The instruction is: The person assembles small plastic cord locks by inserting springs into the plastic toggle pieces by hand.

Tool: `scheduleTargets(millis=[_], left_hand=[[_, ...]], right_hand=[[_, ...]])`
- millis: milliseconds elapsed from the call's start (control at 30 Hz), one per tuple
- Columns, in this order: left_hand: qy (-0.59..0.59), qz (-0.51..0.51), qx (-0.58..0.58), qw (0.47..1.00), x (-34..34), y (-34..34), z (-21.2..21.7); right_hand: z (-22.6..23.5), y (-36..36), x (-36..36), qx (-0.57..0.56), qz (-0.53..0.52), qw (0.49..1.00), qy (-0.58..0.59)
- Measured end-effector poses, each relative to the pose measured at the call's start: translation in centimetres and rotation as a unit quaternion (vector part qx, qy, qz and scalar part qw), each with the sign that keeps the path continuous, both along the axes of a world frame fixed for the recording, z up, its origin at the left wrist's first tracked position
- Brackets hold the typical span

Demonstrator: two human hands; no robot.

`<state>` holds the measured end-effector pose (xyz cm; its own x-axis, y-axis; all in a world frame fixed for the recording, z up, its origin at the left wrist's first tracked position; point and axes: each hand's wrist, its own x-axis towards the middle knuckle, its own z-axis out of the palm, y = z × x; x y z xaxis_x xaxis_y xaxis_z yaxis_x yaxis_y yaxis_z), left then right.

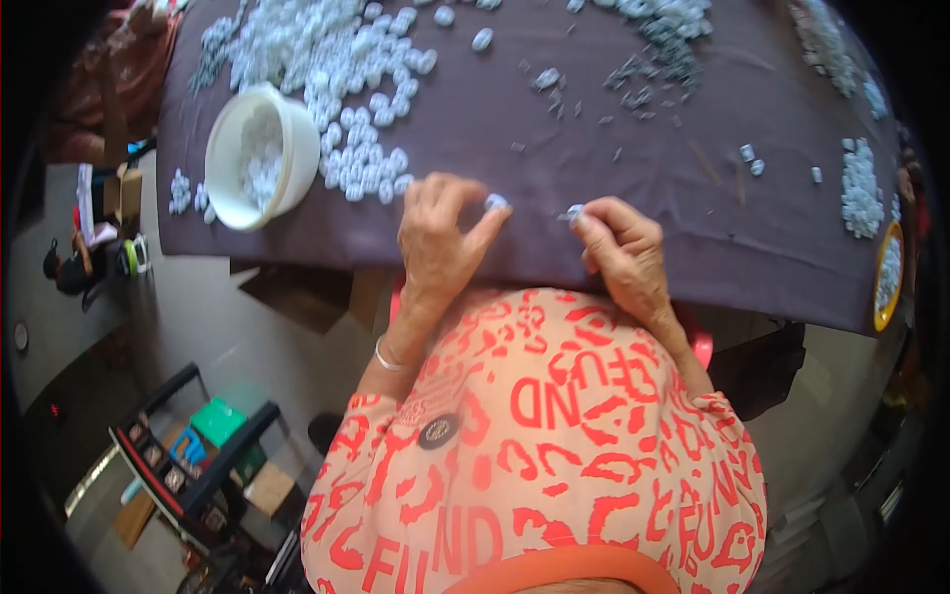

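Both my hands are over the near edge of the table, a short gap between them. A small white plastic piece (497,202) sits at the thumb and fingertip of my left hand (435,233), which is closed in a pinch. My right hand (625,249) is also closed, its thumb and finger gripping another small whitish piece (575,212) with a thin dark bit sticking out to the left. The exact kind of these pieces is too small to make out. Left of my left hand lies a spread of similar white pieces (366,163).
A white tub (303,148) lies tilted at the left, with white pieces inside. The brown cloth-covered table (445,119) also bears a heap of small grey metal parts (673,54), a pile of pieces (861,188) at the right and a yellow-rimmed bowl (884,312) at the right edge.
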<state>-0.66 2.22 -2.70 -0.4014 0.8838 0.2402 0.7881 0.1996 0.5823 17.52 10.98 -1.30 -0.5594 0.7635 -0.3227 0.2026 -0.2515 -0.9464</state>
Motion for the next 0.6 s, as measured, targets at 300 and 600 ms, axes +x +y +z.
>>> scheduleTargets(millis=[300,600], left_hand=[[-0.065,-0.039,0.057,0.995,1.4,-1.7,-1.2],[-0.167,-0.004,0.067,0.984,0.9,-0.9,-1.1]], right_hand=[[-1.1,-1.3,-1.1,0.053,0.027,0.997,0.050],[-0.6,0.0,-1.1,0.106,0.007,0.994,0.007]])
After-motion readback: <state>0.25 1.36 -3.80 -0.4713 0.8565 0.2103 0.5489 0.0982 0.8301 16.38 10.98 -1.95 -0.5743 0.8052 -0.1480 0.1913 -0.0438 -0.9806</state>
